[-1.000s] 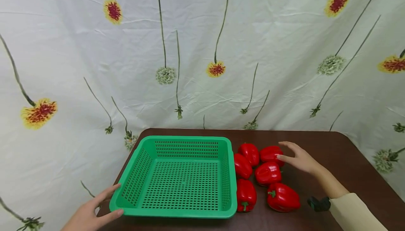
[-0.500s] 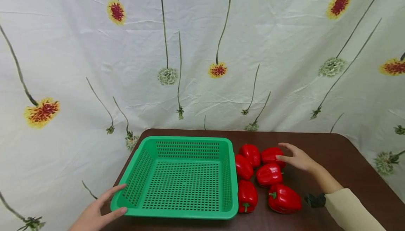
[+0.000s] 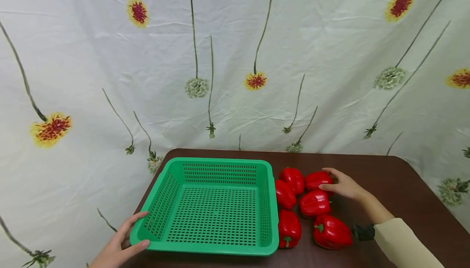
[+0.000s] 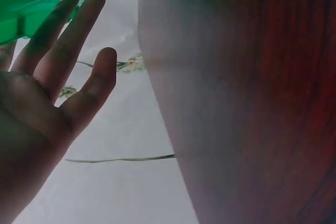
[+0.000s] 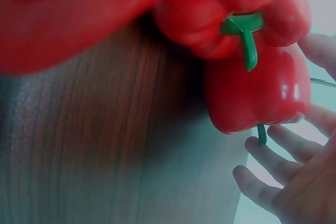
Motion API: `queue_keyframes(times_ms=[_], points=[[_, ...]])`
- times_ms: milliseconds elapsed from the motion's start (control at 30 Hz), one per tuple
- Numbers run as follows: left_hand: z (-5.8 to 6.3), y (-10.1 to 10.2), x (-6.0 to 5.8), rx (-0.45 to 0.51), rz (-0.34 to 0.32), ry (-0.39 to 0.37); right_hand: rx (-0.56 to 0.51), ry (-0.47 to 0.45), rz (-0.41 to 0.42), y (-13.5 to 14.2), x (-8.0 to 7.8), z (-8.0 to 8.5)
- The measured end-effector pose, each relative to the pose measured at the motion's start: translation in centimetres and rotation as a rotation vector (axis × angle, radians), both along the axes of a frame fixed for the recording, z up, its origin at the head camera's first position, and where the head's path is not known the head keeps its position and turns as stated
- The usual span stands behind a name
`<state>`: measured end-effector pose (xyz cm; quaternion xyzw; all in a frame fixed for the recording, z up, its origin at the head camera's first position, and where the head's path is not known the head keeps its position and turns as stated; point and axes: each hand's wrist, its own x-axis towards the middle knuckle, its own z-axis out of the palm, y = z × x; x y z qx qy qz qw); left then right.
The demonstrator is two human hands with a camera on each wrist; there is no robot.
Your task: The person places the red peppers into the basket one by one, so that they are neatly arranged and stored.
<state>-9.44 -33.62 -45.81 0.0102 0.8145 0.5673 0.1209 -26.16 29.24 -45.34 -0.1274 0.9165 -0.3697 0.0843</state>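
A green plastic basket [image 3: 213, 247] with slotted walls and base stands on the table, with nothing in it. At its near left corner is my left hand [image 3: 119, 241], the thumb by the front rim and the index finger at the left rim. Its other fingers reach under the basket, fairly straight, in the left wrist view. My right hand [image 3: 344, 185] is at the far right red bell pepper [image 3: 317, 179], thumb on the near side and fingers beyond it. In the right wrist view those fingers are spread and lightly bent beside the pepper with the green stem.
Several more red bell peppers [image 3: 315, 204] lie close together right of the basket, one against its right wall [image 3: 289, 228]. The dark brown table [image 3: 382, 170] has rounded corners. Behind it hangs a white cloth [image 3: 165, 76] with printed flowers. A black band [image 3: 363, 232] sits at the right wrist.
My right hand has moved slightly left and down onto the far right pepper. The left hand has shifted a little further over the basket corner. The whole view has drifted slightly.
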Motion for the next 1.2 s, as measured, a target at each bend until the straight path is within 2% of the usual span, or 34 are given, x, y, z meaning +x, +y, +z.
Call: queue_keyframes(times_ms=[167, 333, 467, 600, 700, 800, 867, 1200], points=[[-0.7, 0.0, -0.1, 0.017, 0.019, 0.02, -0.038, -0.01, -0.008, 0.3, -0.1, -0.3], [-1.5, 0.2, 0.1, 0.032, 0.06, 0.081, -0.065, -0.004, -0.004, 0.6, -0.3, -0.8], [-2.1, 0.3, 0.4, 0.041, 0.05, 0.165, -0.085, -0.011, -0.014, 0.7, -0.4, -1.1], [-2.8, 0.4, 0.6, -0.005, 0.035, 0.293, -0.118, -0.027, -0.006, 0.8, -0.5, -1.5], [-3.2, 0.4, 0.6, 0.064, 0.014, 0.344, -0.155, -0.042, 0.007, 0.8, -0.4, -1.7], [-3.5, 0.4, 0.4, 0.191, -0.032, 0.352, -0.184, -0.05, 0.008, 0.8, -0.3, -1.9], [-3.6, 0.4, 0.3, 0.239, -0.053, 0.355, -0.2, -0.051, 0.005, 0.7, -0.3, -2.0], [-3.8, 0.4, 0.3, 0.247, -0.061, 0.399, -0.255, -0.07, -0.037, 0.6, -0.4, -2.7]])
